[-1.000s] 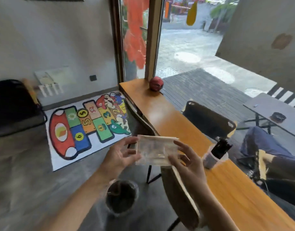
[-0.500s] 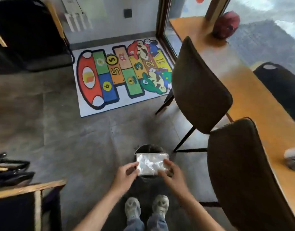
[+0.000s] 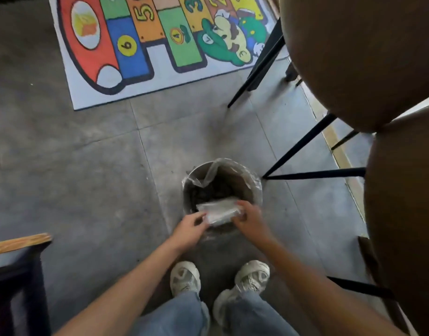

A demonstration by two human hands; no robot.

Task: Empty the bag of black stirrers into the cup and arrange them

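Both my hands hold a clear, flat plastic bag (image 3: 219, 210) over the mouth of a small round bin (image 3: 253, 183) on the floor. My left hand (image 3: 190, 229) pinches the bag's left end and my right hand (image 3: 251, 218) grips its right end. The bag looks empty. The bin has a clear plastic liner and dark contents. The cup and the black stirrers are out of view.
Two brown chairs (image 3: 354, 57) with thin black legs (image 3: 300, 149) stand close on the right. A colourful hopscotch mat (image 3: 145, 44) lies on the grey floor ahead. My shoes (image 3: 185, 277) are just behind the bin. A wooden-edged seat (image 3: 17, 243) is at the left.
My view has swung down from the table to the floor. Both hands have lowered the clear bag until it sits right over the bin's mouth.
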